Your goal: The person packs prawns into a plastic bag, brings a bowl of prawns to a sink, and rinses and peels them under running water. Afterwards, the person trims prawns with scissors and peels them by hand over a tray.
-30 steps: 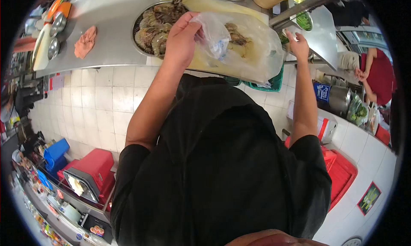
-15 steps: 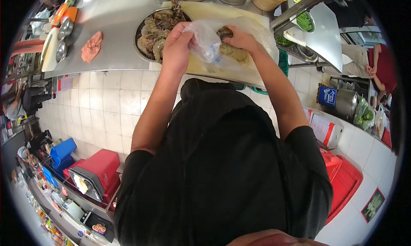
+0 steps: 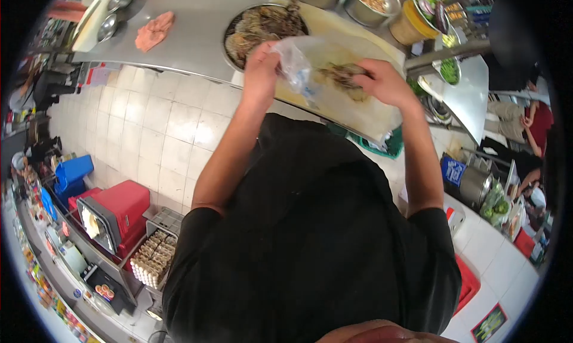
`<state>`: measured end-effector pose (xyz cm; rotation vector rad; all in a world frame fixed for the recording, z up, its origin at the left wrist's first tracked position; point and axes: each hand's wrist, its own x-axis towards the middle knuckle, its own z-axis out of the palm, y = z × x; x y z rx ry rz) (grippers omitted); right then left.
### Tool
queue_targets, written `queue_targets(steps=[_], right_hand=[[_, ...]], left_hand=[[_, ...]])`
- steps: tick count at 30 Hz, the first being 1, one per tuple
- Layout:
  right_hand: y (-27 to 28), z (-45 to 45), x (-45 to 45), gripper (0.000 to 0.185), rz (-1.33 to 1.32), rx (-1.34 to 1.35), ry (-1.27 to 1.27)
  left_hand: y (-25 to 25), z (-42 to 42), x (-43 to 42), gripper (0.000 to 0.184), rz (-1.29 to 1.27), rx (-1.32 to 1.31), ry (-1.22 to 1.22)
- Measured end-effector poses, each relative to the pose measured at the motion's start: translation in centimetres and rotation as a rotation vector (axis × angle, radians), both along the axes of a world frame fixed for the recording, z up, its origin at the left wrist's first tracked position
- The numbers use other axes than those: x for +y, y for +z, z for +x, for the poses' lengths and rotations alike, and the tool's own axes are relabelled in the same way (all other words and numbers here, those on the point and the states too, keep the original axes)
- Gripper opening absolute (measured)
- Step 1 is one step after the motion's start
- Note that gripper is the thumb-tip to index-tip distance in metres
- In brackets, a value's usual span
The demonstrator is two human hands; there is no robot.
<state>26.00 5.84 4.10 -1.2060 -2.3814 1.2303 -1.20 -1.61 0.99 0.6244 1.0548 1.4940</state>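
Observation:
My left hand point(image 3: 261, 74) is closed on the gathered edge of a translucent plastic bag point(image 3: 292, 62) with faint blue print. At the bag's right, my right hand point(image 3: 387, 85) curls around the end of a dark grey prawn point(image 3: 343, 74); motion blurs it, and I cannot tell whether there is more than one. Both hands are over a pale yellow cutting board point(image 3: 328, 22). Beyond my left hand sits a round metal bowl point(image 3: 227, 48) heaped with whole raw prawns point(image 3: 262, 27).
A pink cloth point(image 3: 155, 31) lies on the steel counter point(image 3: 197, 21) to the left. Metal bowls point(image 3: 373, 6) and a yellow-rimmed tub point(image 3: 412, 22) stand behind the board. A green basket point(image 3: 391, 145) is below the counter edge. Egg trays point(image 3: 154, 256) are at lower left.
The view has turned, so the counter appears shifted right and down. My right hand has drawn away from my left, the prawn in its fingers; my left hand still grips the bag.

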Motion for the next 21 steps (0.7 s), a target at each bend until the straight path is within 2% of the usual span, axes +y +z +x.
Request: queue_targets(steps=[2,5,8,11,15,18,21], right_hand=[[3.8,-0.2,-0.5,0.023,-0.182,0.148,-0.152],[5.7,-2.0,0.5,0.022,-0.029,0.265,-0.319],[3.6,-5.2,2.7,0.025,0.173,0.207,-0.28],[1.4,-10.0,4.7,0.034,0.378,0.044,-0.266],[0.1,-16.6,6.5,0.033,0.38,-0.04,-0.226],[-2.4,-19.3,7.4,0.033,0.43,-0.141,-0.117],[-1.9,-18.8,6.2,0.027,0.631,-0.163,-0.157]], left_hand=[[-1.2,-0.3,-1.0,0.019,-0.062,0.079,-0.03],[-3.2,0.3,-2.9,0.019,-0.046,-0.002,-0.107],[-4.0,1.5,-4.8,0.019,-0.12,-0.034,-0.115],[-6.0,1.1,-5.5,0.019,-0.083,-0.031,-0.205],[-7.0,-0.1,-5.7,0.018,-0.064,-0.025,-0.246],[-4.3,-0.6,-6.0,0.02,-0.103,-0.048,-0.176],[-4.8,-1.6,-6.0,0.022,-0.051,0.023,-0.152]])
